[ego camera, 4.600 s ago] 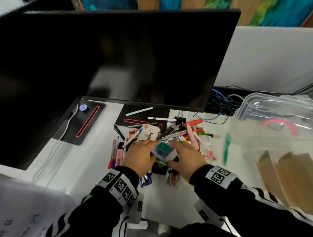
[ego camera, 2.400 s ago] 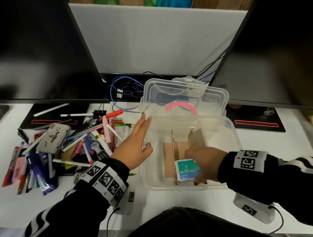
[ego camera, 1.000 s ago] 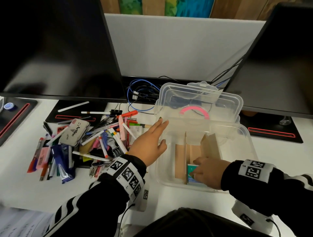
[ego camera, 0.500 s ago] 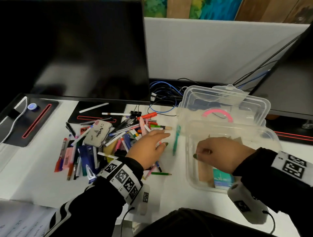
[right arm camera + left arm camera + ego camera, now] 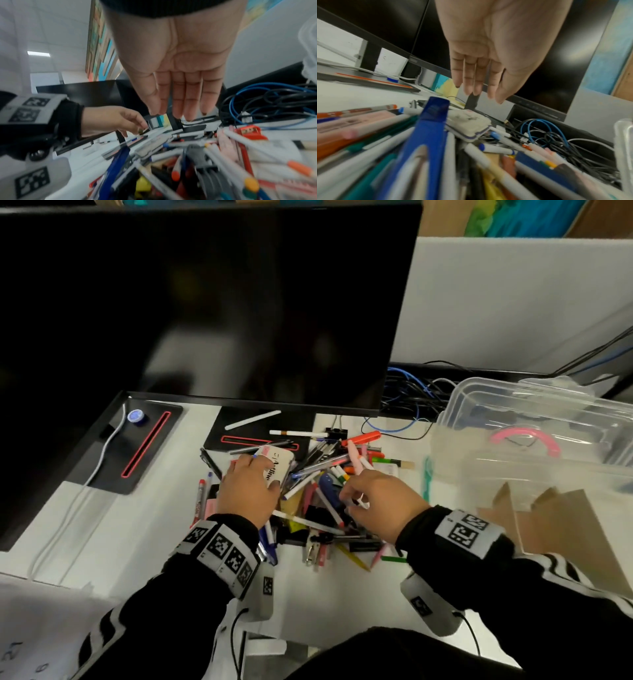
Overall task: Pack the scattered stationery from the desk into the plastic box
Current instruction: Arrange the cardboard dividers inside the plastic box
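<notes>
A heap of pens, markers and clips (image 5: 325, 484) lies on the white desk in front of the monitor. My left hand (image 5: 255, 475) hovers over its left side with straight fingers just above a white Artline case (image 5: 279, 465); the left wrist view shows that hand (image 5: 479, 88) empty above the case (image 5: 467, 125). My right hand (image 5: 352, 494) reaches over the pens in the middle of the heap and holds nothing; its fingers (image 5: 190, 108) are straight. The clear plastic box (image 5: 479, 474) stands at the right, lid open, with cardboard dividers (image 5: 565, 518) inside.
A large black monitor (image 5: 205, 302) overhangs the back of the desk. Two black stands with red lines (image 5: 144, 446) sit under it. Tangled blue and black cables (image 5: 411, 398) lie behind the heap. A green pen (image 5: 426, 477) rests beside the box. Paper (image 5: 34, 638) lies bottom left.
My right hand has come out of the box, left the teal packet there and moved left over the heap. My left hand has shifted left to the Artline case.
</notes>
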`<state>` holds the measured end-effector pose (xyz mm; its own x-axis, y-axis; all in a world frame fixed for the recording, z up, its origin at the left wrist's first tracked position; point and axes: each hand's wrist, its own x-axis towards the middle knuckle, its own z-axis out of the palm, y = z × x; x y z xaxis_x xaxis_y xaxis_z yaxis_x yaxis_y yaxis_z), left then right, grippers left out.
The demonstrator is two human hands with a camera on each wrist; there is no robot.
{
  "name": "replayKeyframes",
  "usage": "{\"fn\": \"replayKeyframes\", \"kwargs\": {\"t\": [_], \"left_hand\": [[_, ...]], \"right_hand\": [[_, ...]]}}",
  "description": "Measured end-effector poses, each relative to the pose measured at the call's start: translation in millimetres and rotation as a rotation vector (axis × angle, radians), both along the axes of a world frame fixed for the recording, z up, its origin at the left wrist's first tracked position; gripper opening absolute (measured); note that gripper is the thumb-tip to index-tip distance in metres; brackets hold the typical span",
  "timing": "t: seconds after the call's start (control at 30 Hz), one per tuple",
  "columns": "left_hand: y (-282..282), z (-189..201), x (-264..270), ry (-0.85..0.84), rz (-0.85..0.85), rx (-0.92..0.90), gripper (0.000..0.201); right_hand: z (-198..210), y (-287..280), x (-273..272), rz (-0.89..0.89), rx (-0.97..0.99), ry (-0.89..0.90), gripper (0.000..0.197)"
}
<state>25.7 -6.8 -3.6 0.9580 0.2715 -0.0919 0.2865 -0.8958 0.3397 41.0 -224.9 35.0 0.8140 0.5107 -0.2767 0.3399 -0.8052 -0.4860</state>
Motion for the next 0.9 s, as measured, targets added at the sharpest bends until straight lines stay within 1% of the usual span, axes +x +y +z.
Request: {"fn": "replayKeyframes", "kwargs": {"t": [0.07,0.17,0.23,0.33,0.47,0.53,0.73,0.83,0.9], "left_hand": [[9,-8,-1,0.011,0.037,0.012,0.036],[15,-21,0,0.036,0.050,0.031,0.046],[16,-31,4,0.038,0.046,0.020,0.053],[15,-41,10,0.038,0.032,0.025,0.061],[17,-48,15,0.059,0.028,0.037,0.069],[19,-51,16,0.079,0.033,0.007,0.071],[25,-53,14,-0.007,0.033,-0.137,0.066],[30,-50,9,-0.072,0.026,-0.217,0.058],[32,-45,3,-0.109,0.004,-0.242,0.056]], "right_hand": [[-18,13,-1,-0.020,-0.029,-0.020,0.033],[-39,25,-3,-0.025,-0.133,-0.016,0.052],[-49,29,-5,-0.023,-0.196,-0.016,0.058],[-58,32,-9,-0.028,-0.243,-0.036,0.055],[-62,33,-10,-0.037,-0.243,-0.050,0.049],[-62,35,-10,-0.036,-0.244,-0.039,0.048],[-60,37,-9,-0.089,-0.222,-0.015,0.047],[-56,36,-7,-0.127,-0.177,0.012,0.049],[-51,35,-7,-0.150,-0.129,0.004,0.048]]}}
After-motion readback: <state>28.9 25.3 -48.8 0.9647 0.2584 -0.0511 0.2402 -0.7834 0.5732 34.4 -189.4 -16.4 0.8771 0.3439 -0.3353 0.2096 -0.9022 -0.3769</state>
